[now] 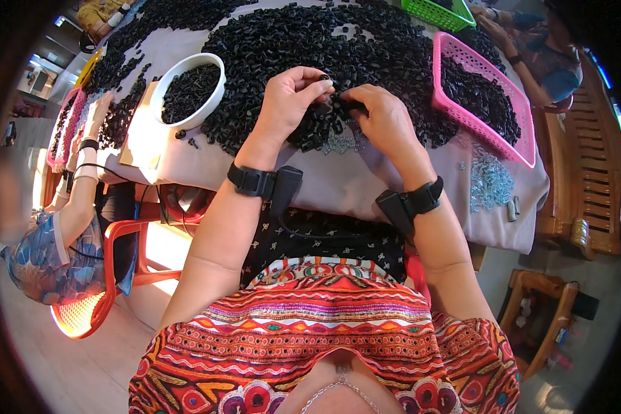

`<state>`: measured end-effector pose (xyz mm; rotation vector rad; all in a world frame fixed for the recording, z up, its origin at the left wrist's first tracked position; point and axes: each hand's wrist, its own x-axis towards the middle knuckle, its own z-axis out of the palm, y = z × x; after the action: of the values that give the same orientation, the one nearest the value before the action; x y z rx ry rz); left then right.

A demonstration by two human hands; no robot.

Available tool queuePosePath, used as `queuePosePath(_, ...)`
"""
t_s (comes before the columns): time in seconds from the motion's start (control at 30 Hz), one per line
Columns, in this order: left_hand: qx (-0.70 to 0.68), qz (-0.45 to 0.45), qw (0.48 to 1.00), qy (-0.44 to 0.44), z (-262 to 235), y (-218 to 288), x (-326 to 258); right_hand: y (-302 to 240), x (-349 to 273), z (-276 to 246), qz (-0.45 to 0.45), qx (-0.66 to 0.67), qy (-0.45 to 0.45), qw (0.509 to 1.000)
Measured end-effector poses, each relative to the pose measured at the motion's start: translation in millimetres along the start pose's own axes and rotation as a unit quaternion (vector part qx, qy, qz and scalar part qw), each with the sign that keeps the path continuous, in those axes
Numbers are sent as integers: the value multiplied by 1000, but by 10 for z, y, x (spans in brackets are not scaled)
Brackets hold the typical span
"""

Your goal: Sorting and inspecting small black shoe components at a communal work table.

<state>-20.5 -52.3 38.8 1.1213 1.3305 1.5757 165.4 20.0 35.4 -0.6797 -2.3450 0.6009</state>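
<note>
Above the front of a wide heap of small black plastic parts [276,41], my two hands work close together. My left hand [286,103] is closed, thumb and forefinger pinching a small black plastic part [326,79]. Just to its right, my right hand [386,119] has its fingers bent and drawn together; what lies between them is dark and partly hidden. Below the hands, more black parts [314,135] lie near the table's front edge, beside a scatter of small clear pieces [341,143].
A white bowl [221,88] of small black pieces stands left, a pink basket [524,131] of black parts right. A green basket [435,15] sits farther back. Clear pieces [491,181] lie at the cloth's right. Other people work on both sides; a red chair [110,269] is at left.
</note>
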Motion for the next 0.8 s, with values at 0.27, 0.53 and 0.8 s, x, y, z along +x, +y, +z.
queuePosePath(0.27,40,-7,999,-17,-23,-12,15,24,9,39,14,41,17,999)
queuePosePath(0.53,89,-2,994,-66,18,-14,-39,-59,41,-27,56,190,84,977)
queuePosePath(0.8,103,-7,989,-107,23,35,-46,-30,60,7,30,274,73,959)
